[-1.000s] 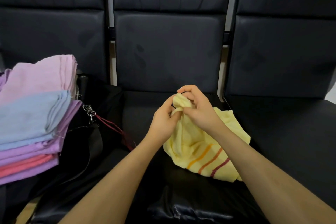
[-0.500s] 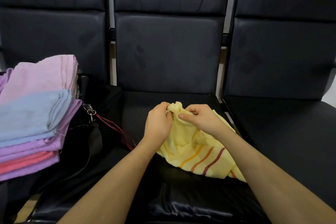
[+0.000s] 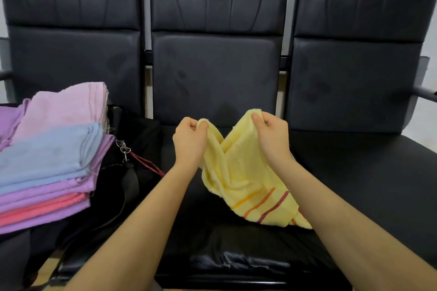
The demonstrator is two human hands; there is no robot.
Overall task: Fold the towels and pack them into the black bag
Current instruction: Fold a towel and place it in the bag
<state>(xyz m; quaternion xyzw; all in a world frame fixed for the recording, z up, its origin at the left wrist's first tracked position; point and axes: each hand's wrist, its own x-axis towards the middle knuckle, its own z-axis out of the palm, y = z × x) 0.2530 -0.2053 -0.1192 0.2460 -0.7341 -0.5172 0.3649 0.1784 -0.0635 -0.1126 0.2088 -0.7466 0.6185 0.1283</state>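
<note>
here, in the middle of the frame, the yellow towel hangs between two raised hands over the middle black seat. its long axis runs on a slant, from the two pinched corners near the seat back down toward the lower right, where the striped end, with orange and dark red bands, lies crumpled on the cushion. the left hand has its grip closed on one top corner, fingers curled over the edge and thumb behind it. the right hand pinches the other top corner, thumb and curled fingers tight on the cloth. the two corners stand apart, and the cloth sags and twists between them into a shallow v.

at the left of the frame a stack of folded towels, pink, blue, purple and coral, sits on top of the black bag, whose metal clasp and a red cord show just beside the stack. the bag lies on the left seat and spills toward the middle one.

compared with half a second ago, the hands have drawn apart: then they were close together, bunching one spot of the towel low over the seat; now they are higher and wider, each on its own corner, and the towel has opened out. the stack and bag lie as before.
</note>
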